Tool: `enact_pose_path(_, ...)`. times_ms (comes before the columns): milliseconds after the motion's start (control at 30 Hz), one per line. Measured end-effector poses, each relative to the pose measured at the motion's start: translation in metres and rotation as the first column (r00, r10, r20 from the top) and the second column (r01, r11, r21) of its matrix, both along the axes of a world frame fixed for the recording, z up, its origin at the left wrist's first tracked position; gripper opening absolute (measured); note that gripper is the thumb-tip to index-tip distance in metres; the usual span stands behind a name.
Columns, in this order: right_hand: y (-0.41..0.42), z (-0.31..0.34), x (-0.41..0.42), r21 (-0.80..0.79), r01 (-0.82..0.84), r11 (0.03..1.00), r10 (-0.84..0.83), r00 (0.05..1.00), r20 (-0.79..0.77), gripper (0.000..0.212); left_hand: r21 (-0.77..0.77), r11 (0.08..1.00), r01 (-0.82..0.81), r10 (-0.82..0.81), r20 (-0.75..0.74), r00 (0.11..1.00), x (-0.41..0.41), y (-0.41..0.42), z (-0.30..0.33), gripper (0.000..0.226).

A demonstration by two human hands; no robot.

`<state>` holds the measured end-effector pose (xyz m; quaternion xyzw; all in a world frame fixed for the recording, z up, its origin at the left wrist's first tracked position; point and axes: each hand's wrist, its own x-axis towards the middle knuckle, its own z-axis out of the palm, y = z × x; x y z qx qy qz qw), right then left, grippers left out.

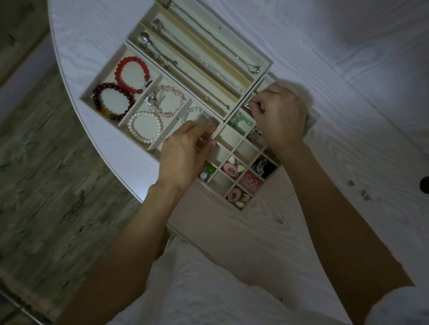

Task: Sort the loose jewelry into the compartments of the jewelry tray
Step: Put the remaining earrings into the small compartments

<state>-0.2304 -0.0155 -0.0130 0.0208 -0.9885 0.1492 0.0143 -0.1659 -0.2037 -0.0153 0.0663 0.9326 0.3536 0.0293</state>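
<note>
A cream jewelry tray (267, 61) lies diagonally on the white table. Its long slots hold silver necklaces (211, 67); the left boxes hold red bead bracelets (131, 75), a pearl bracelet (145, 126) and a pink one (170, 99). The small grid holds pink pieces (251, 181), a green piece (241, 121) and black pieces (263, 166). My right hand (280, 117) hovers over the grid's far corner and pinches a small silver piece (248, 105). My left hand (184, 153) is curled over the grid's left edge, fingertips pinching something small and unclear.
The round white table (355, 74) stretches to the right, with a dark hole (428, 184) near its right side. Grey wood floor (28, 164) lies beyond the table's left edge. My white-clothed lap fills the bottom.
</note>
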Motion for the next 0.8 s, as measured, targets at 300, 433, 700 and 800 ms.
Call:
enact_pose_path(300,-0.005,-0.002,0.004,0.05,0.072,0.996,-0.07,0.997,-0.038,0.012,0.0,1.0,0.005,-0.005,-0.004,1.0,0.0,0.0,-0.002,0.023)
enact_pose_path(433,-0.004,-0.002,0.004,0.047,0.068,0.997,-0.068,0.998,0.0,0.018,-0.002,1.0,0.003,-0.003,-0.002,1.0,0.0,0.0,-0.003,0.023)
enact_pose_path(700,-0.005,0.004,0.013,0.003,0.062,0.998,-0.062,0.998,0.009,0.03,-0.026,0.999,0.022,-0.022,0.004,1.0,0.0,-0.001,-0.002,0.024)
enact_pose_path(800,0.005,0.01,0.023,-0.066,0.077,0.995,-0.081,0.994,-0.067,0.029,-0.057,0.998,0.03,-0.032,-0.024,0.999,0.0,0.001,0.001,0.022)
